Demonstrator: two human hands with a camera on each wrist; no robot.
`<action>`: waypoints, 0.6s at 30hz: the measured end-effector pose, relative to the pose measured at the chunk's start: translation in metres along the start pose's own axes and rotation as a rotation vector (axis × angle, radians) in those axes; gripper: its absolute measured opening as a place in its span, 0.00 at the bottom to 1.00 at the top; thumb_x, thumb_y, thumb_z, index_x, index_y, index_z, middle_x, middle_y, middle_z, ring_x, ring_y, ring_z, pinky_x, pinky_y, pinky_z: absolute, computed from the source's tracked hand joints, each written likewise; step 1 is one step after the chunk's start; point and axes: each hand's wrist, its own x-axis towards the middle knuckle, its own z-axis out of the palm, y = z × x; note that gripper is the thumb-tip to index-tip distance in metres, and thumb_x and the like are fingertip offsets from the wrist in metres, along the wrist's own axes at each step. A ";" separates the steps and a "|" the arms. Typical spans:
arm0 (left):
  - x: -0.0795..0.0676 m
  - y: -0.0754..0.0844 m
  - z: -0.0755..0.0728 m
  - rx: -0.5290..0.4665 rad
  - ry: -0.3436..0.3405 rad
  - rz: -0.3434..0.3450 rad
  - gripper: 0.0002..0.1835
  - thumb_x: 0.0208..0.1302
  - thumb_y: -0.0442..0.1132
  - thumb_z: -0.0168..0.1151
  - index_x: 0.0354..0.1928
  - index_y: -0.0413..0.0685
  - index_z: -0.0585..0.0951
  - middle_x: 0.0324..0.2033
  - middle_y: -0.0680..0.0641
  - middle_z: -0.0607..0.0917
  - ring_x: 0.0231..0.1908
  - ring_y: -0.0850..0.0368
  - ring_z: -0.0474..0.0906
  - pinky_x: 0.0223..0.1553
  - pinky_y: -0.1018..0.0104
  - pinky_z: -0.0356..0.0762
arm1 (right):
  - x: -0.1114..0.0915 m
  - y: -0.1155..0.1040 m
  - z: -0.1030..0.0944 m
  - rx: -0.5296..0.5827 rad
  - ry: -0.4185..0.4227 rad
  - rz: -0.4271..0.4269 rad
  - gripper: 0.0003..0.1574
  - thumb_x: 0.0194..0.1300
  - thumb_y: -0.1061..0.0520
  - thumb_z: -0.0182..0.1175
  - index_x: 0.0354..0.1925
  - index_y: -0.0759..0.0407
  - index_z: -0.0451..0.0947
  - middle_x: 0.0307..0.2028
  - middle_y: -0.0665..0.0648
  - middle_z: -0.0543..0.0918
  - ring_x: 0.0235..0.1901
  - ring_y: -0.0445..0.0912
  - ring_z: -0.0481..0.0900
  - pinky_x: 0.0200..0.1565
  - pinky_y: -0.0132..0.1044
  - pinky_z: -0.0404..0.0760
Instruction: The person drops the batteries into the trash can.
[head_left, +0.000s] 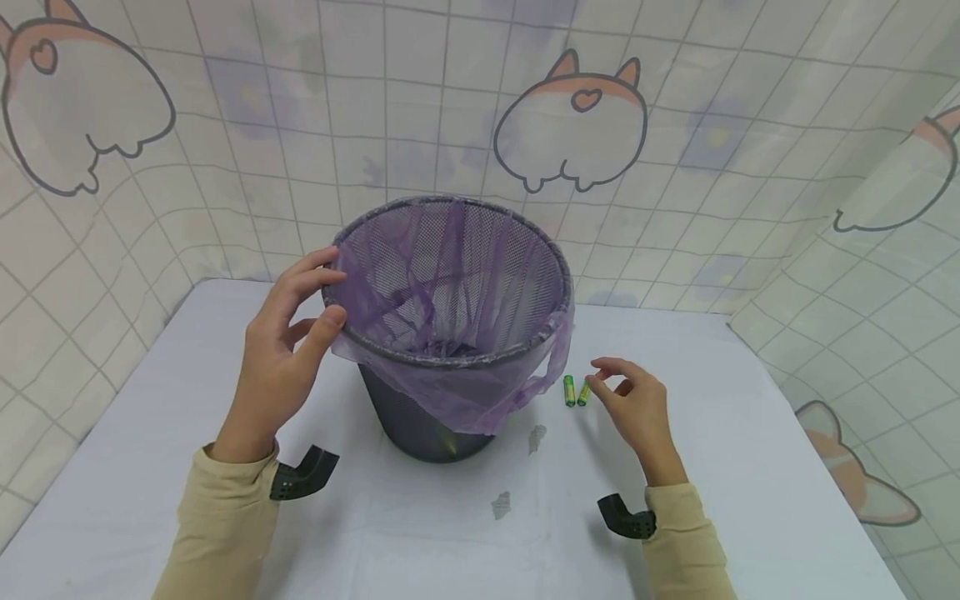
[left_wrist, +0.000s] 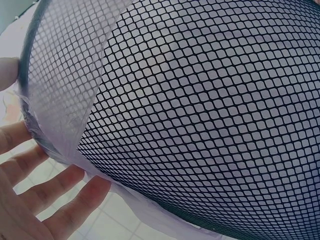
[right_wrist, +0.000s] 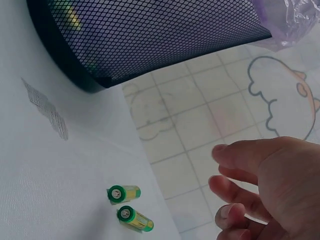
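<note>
Head view high, facing down-forward — both wrist views close, sharing mesh bin (left_wrist: 200, 120).

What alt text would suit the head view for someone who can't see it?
A person's left hand touches the rim of a mesh bin lined with a purple bag. The right hand hovers beside two green batteries on a white table.

Metal-mesh bin (right_wrist: 150, 40) — glossy plastic liner (right_wrist: 295, 20)

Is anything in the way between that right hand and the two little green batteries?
Nothing visible: only open space lies between the right hand and the green batteries on the white table. The mesh bin stands on the batteries' other side.
</note>
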 end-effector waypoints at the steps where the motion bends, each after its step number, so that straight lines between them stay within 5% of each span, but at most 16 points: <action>1: 0.000 0.000 0.000 0.000 -0.001 -0.001 0.19 0.68 0.35 0.57 0.60 0.45 0.75 0.68 0.52 0.70 0.68 0.59 0.66 0.48 0.80 0.75 | 0.000 0.001 0.000 -0.007 -0.010 -0.003 0.15 0.59 0.57 0.68 0.46 0.56 0.84 0.35 0.55 0.85 0.19 0.37 0.69 0.20 0.29 0.68; 18: 0.000 -0.001 -0.001 0.012 -0.003 -0.004 0.19 0.68 0.35 0.57 0.60 0.46 0.74 0.68 0.52 0.69 0.68 0.58 0.66 0.49 0.80 0.75 | 0.000 0.013 0.003 -0.052 -0.143 0.030 0.28 0.54 0.60 0.71 0.55 0.57 0.78 0.49 0.61 0.82 0.27 0.41 0.70 0.27 0.29 0.68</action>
